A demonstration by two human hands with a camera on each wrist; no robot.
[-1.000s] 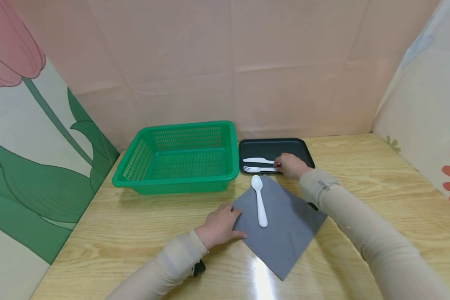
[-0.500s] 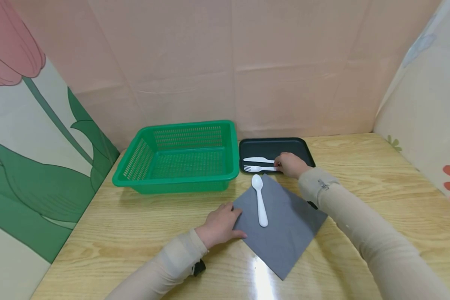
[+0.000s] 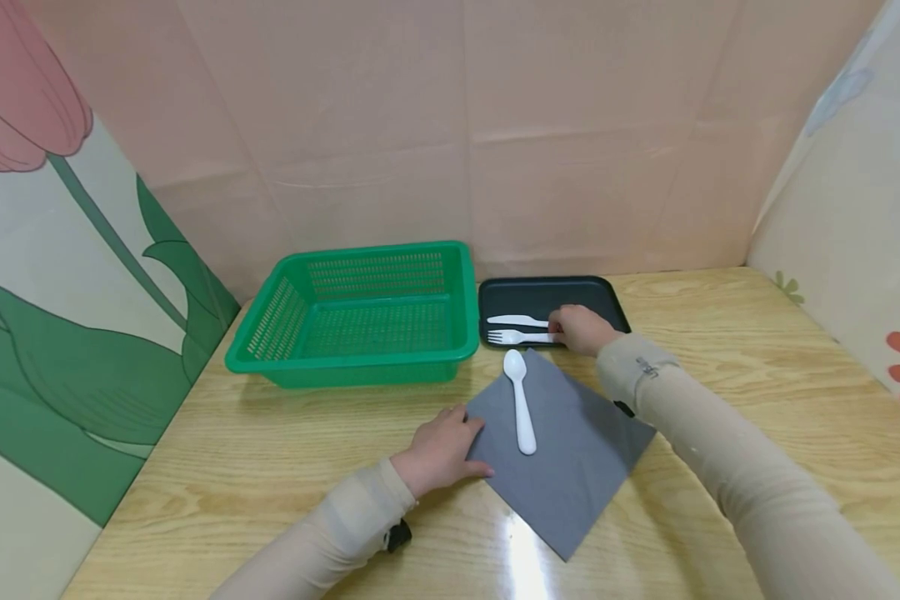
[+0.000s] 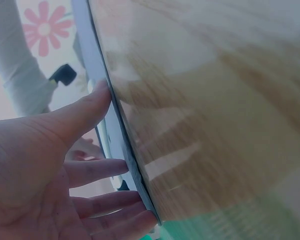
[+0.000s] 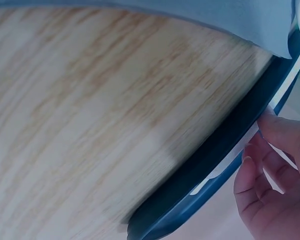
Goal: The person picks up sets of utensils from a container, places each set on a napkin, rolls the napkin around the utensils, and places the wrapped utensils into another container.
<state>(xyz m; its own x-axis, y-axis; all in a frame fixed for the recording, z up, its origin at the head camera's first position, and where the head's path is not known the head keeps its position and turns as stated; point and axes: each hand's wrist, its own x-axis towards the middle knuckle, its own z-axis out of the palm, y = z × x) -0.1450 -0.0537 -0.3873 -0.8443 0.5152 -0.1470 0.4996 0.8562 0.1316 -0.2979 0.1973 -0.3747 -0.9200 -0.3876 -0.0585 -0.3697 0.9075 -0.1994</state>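
Observation:
A white plastic spoon [image 3: 521, 408] lies on a grey napkin [image 3: 573, 454], which sits cornerwise on the table. My left hand [image 3: 437, 454] rests at the napkin's left corner, thumb and fingers spread along its edge; in the left wrist view the fingertips [image 4: 121, 167] touch that edge. On the black tray [image 3: 543, 293], a white knife [image 3: 513, 320] and a white fork [image 3: 506, 337] lie side by side, tines and blade to the left. My right hand [image 3: 587, 332] pinches the fork's handle [image 5: 236, 149] between thumb and fingers, hiding the knife's handle end in the head view.
A green perforated basket [image 3: 367, 364] stands left of the tray, close beside it. Behind both rises a pinkish wall covering [image 3: 555, 167]. Wood-grain table surface [image 3: 757, 342] extends to the right, up to a flowered side panel [image 3: 832, 250].

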